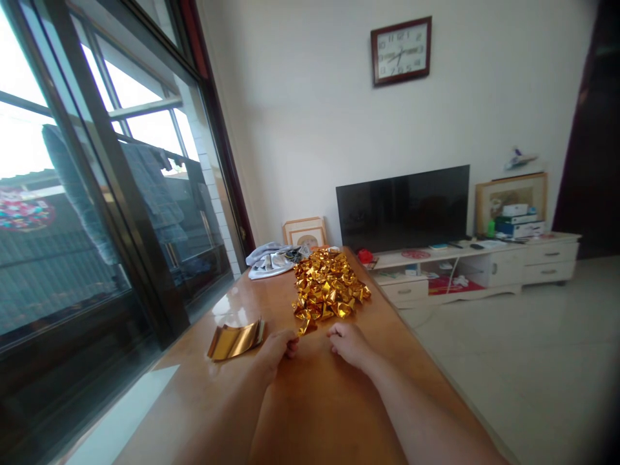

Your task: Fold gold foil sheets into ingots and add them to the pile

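Left hand (277, 349) pinches a folded gold piece (306, 327), frame centre; right hand (349, 342) curled, holding nothing I can see. Pile (328, 284) just beyond, foil stack (236, 340) at left. Risks I judge: slippery foil escaping my pinch; a nudge scattering the pile across the desk (310, 407).

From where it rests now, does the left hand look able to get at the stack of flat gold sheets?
Probably yes. The left hand lies on the table just right of the gold sheets, with only bare tabletop between them; the folded gold pile sits farther off.
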`<state>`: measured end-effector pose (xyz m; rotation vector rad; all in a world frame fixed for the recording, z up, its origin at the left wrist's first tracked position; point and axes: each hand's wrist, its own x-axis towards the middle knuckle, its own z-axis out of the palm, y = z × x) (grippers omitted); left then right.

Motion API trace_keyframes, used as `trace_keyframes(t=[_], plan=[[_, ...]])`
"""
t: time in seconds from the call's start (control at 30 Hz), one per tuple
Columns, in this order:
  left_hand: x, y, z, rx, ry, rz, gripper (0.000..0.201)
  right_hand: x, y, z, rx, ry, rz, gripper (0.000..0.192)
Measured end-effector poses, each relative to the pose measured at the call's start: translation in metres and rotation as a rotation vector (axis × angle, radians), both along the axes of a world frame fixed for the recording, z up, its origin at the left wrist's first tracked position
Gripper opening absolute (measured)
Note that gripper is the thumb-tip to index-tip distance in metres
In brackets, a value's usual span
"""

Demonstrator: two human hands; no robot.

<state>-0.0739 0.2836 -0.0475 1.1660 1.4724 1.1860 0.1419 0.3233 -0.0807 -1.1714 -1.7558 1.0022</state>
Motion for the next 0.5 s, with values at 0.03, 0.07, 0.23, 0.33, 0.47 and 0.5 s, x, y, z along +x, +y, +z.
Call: trace_keyframes(t=[0.03, 0.07, 0.23, 0.33, 0.47, 0.5], plan=[[-0.002, 0.0, 0.0, -0.003, -0.019, 0.001, 0.019, 0.0, 0.001, -0.001, -0.001, 0.002, 0.0, 0.016], [-0.004, 0.0, 0.001, -0.007, -0.039, 0.002, 0.019, -0.001, 0.002, -0.002, -0.001, 0.004, 0.001, 0.016], [-0.015, -0.001, 0.008, -0.027, -0.164, 0.004, 0.017, -0.002, 0.004, -0.004, 0.001, 0.015, 0.007, 0.017], [-0.02, -0.002, 0.012, -0.022, -0.231, -0.001, 0.016, -0.003, 0.004, -0.005, -0.002, 0.017, 0.008, 0.016], [-0.024, -0.003, 0.016, -0.02, -0.278, 0.009, 0.016, -0.003, 0.005, -0.007, -0.002, 0.011, 0.003, 0.016], [-0.024, -0.002, 0.016, -0.023, -0.281, 0.014, 0.017, -0.003, 0.005, -0.008, 0.001, 0.008, 0.001, 0.016]])
